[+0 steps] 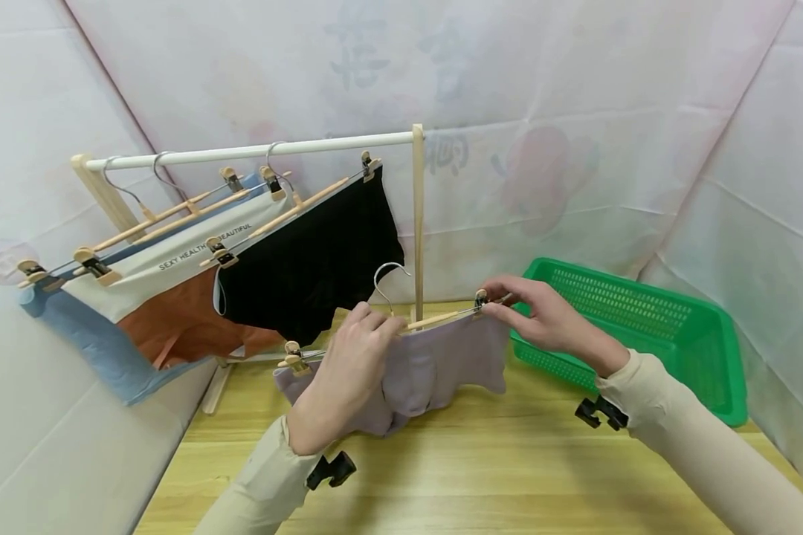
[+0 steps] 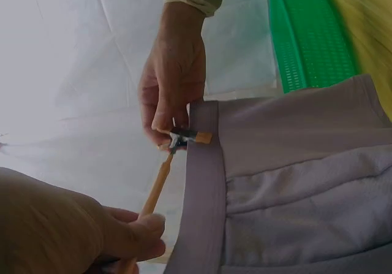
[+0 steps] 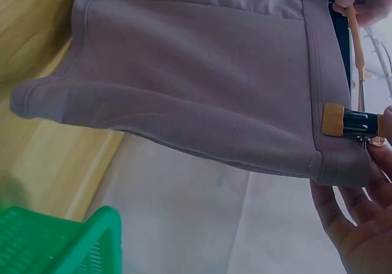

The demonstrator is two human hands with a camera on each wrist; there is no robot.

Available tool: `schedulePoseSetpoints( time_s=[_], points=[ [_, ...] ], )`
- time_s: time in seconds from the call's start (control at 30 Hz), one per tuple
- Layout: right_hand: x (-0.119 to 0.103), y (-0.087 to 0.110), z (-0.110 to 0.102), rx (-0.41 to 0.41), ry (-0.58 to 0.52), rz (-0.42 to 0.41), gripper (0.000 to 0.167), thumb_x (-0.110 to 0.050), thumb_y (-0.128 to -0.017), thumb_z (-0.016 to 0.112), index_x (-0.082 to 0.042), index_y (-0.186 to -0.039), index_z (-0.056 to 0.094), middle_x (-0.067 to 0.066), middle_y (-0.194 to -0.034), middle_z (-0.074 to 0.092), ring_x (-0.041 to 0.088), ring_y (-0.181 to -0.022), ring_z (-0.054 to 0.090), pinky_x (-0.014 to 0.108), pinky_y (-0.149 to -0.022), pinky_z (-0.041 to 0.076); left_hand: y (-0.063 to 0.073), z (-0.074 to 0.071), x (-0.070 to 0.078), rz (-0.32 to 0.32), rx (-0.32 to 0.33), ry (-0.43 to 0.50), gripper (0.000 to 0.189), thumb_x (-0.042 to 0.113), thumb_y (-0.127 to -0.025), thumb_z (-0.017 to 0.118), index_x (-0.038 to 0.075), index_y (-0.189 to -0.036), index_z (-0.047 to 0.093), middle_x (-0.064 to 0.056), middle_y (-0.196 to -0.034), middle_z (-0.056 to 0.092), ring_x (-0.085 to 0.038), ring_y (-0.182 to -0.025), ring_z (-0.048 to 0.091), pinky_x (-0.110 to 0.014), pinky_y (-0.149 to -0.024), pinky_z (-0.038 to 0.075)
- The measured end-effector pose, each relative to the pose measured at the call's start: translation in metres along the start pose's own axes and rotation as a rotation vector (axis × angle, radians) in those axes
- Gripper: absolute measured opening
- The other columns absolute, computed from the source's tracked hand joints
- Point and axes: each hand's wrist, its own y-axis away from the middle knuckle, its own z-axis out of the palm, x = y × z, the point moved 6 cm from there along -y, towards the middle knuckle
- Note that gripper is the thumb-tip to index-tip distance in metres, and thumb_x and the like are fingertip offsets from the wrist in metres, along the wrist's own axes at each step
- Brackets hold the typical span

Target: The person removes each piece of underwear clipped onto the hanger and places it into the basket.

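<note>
clerk: first item, and its place?

checker: one pair of lavender-grey soft-knit boxer briefs (image 1: 465,357), wide flat waistband, seamed and gathered pouch. it was held over the yellow wood-grain table (image 1: 482,468); whether the hems touched the surface, i could not tell.

clerk: fittings?

checker: one slim pale-wood hanger (image 1: 435,321) with a curved silver wire hook (image 1: 391,266). a blocky wood-and-black-metal clip (image 3: 343,122) bit the waistband near its right end; a matching left clip (image 1: 296,358) sat at the other.

clerk: hands?

checker: the left hand (image 1: 348,371) pinched the round wooden rod between thumb and fingers. the right hand (image 1: 542,319) pinched the right-end clip; its lower fingers stood slightly apart by the waistband's corner.

clerk: remaining stock?

checker: one rack with a smooth white bar (image 1: 321,146) and squared pale-wood posts, at the left. on it, three hangers: matte black briefs (image 1: 314,260), rust-brown briefs (image 1: 181,319) with a white lettered waistband, and a light blue garment (image 1: 107,349) behind. at the right, one rectangular green plastic basket (image 1: 734,364), walls perforated in a fine grid. around all, creased white cloth walls (image 1: 575,74), faintly printed.
</note>
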Motion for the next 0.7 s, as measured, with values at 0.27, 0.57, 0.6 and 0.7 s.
schedulePoseSetpoints(
  time_s=[0.27,0.57,0.6,0.7],
  points=[
    [-0.004,0.022,0.000,0.019,0.007,-0.055,0.027,-0.005,-0.096,0.068,-0.022,-0.116,0.066,-0.010,-0.106,0.068,0.002,-0.095,0.065,0.027,-0.082,0.058,0.000,0.010,0.003,0.026,-0.059,0.047,0.027,-0.013,-0.084,0.067,0.011,-0.095,0.073,-0.001,-0.083,0.075,-0.017,-0.077,0.055,-0.029,-0.071,0.050],
    [-0.007,0.042,0.001,0.028,0.054,-0.066,0.028,-0.003,-0.095,0.068,-0.025,-0.112,0.064,-0.014,-0.103,0.066,0.000,-0.093,0.065,0.021,-0.081,0.055,0.000,0.020,0.012,0.089,-0.063,-0.021,0.036,-0.018,-0.081,0.063,0.014,-0.094,0.074,0.000,-0.082,0.073,-0.016,-0.073,0.051,-0.029,-0.066,0.044],
    [-0.007,0.044,0.001,0.031,0.059,-0.065,0.029,-0.003,-0.094,0.069,-0.026,-0.112,0.064,-0.014,-0.103,0.066,-0.001,-0.093,0.065,0.021,-0.081,0.055,0.001,0.022,0.013,0.092,-0.063,-0.025,0.035,-0.017,-0.083,0.064,0.015,-0.095,0.075,0.000,-0.083,0.074,-0.015,-0.073,0.051,-0.029,-0.065,0.044],
    [-0.007,0.050,0.001,0.042,0.074,-0.068,0.032,-0.002,-0.093,0.070,-0.028,-0.112,0.063,-0.016,-0.103,0.066,-0.001,-0.093,0.065,0.019,-0.080,0.055,0.002,0.027,0.016,0.105,-0.064,-0.036,0.028,-0.011,-0.088,0.066,0.015,-0.094,0.075,0.001,-0.083,0.073,-0.015,-0.072,0.051,-0.027,-0.063,0.042]
  ],
)
